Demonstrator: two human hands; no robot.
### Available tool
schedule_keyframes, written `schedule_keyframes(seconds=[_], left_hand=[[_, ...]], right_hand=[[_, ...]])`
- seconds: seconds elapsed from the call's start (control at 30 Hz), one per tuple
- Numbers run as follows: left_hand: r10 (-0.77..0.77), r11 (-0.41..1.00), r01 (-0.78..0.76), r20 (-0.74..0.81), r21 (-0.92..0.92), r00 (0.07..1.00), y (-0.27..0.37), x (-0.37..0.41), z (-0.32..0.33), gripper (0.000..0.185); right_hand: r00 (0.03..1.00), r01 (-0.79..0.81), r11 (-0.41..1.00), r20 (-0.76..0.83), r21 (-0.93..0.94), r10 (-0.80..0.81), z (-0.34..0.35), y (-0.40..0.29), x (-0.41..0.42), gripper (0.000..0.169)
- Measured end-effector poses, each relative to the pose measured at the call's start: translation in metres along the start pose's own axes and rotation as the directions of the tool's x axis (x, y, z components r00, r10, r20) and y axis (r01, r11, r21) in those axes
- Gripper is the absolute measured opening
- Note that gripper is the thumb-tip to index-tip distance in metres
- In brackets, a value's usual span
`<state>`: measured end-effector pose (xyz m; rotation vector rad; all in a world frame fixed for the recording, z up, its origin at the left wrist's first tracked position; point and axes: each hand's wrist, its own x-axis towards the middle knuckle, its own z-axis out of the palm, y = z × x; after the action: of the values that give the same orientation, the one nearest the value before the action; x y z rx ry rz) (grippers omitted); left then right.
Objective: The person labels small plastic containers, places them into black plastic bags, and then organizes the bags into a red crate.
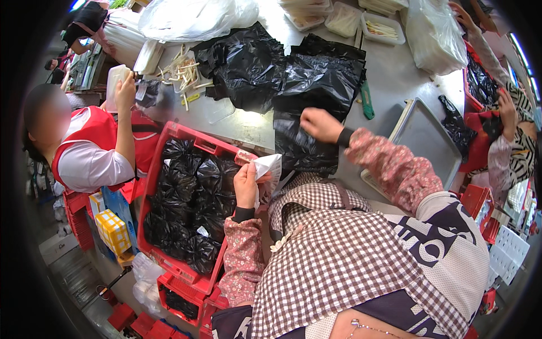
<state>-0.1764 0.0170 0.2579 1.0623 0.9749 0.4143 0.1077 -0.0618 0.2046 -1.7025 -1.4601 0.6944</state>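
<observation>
My left hand (246,184) holds a white paper slip bearing print (269,166), beside the rim of a red plastic crate (148,199) filled with tied black plastic bags (203,203). Fingers curled, my right hand (317,124) is over the near end of a stack of flat black plastic bags (324,72); the hand is slightly blurred, and whether it grips a bag cannot be told. Another pile of black bags (250,68) lies to the left of that stack. A green utility knife (366,99) lies just right of the stack on the metal table (383,87).
A co-worker in a red apron (97,144) on the left holds a plastic container (115,88). Another person's arm (508,112) is at the right. A metal tray (432,140) lies right of my arm. White sticks (186,72) and tubs (383,29) stand further back.
</observation>
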Motion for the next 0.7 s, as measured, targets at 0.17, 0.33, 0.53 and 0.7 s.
schedule_keyframes(seconds=[0.17,0.33,0.53,0.7], left_hand=[[0.027,0.995,-0.038,0.119,0.088,0.993,0.014,-0.001,0.011,0.032],[0.123,0.938,-0.181,0.203,0.296,0.971,0.028,0.005,0.026,0.029],[0.155,0.691,-0.274,0.234,0.668,0.960,0.060,0.014,0.027,0.022],[0.471,0.363,-0.572,0.385,0.736,0.794,0.068,0.022,0.039,0.050]], right_hand=[[0.868,-0.462,0.877,-0.268,-0.134,0.417,-0.105,0.017,0.051,0.015],[0.987,0.159,0.977,-0.013,0.140,-0.159,-0.068,-0.038,0.019,0.026],[0.823,-0.329,0.769,0.566,0.548,-0.051,0.049,-0.017,-0.024,0.035],[0.840,-0.415,0.700,0.541,0.581,0.049,0.049,0.004,-0.029,0.033]])
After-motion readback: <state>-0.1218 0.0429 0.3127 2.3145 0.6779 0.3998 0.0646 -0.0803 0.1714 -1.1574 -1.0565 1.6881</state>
